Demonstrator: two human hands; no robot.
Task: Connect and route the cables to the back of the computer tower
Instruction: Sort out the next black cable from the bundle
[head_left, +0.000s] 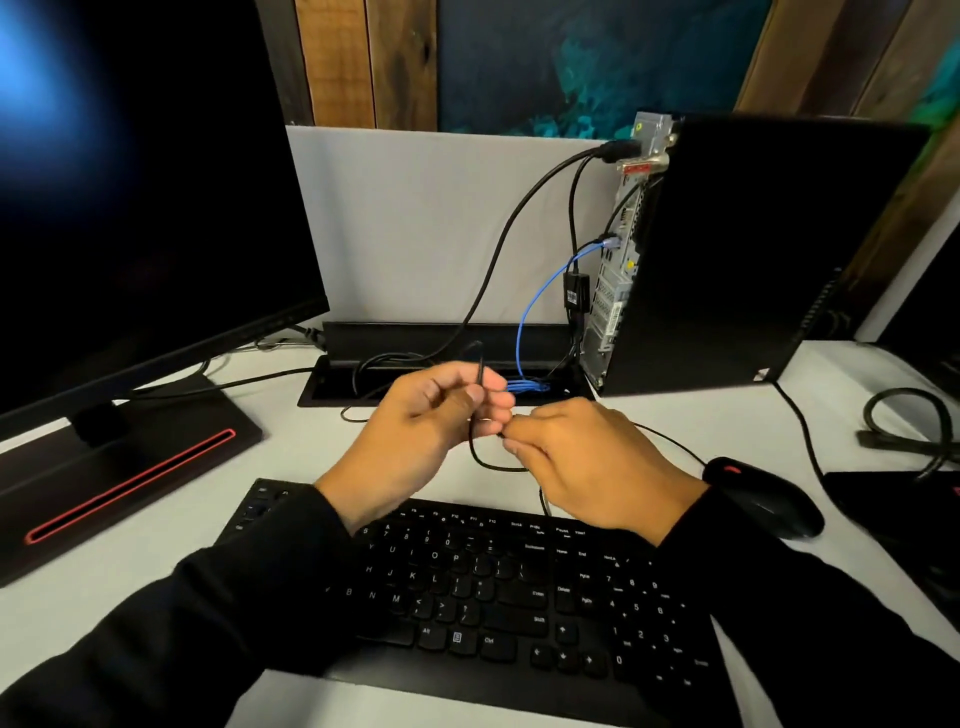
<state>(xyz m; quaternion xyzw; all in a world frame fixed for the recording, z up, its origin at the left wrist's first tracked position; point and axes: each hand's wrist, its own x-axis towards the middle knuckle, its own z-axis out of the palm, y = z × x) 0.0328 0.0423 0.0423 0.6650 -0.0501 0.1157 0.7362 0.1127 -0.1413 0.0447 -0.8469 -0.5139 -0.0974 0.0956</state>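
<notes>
White bench (649, 431) fills my view, with a grey divider panel (415, 218) and wood planks behind it. My left hand (415, 421) has its fingers curled, pinching a thin black cable (480, 457) whose end sticks up past the thumb; my right hand (587, 462) pinches the same cable just beside it, fingertips nearly touching the left's, and a loop of cable sags between them above the keyboard (493, 597). Beyond my hands the computer tower (753, 249) stands upright on the bench, back panel turned left, with thick black cables (514, 218) and a blue cable (535, 301) already plugged in and dropping into the open cable tray (332, 384). A mouse (769, 499) sits just right of my right wrist. I cannot make out the connector on the cable's tip; it is blurred. The monitor (145, 182) at left is dark and cut off by the frame, as are more cables at the far right edge.
</notes>
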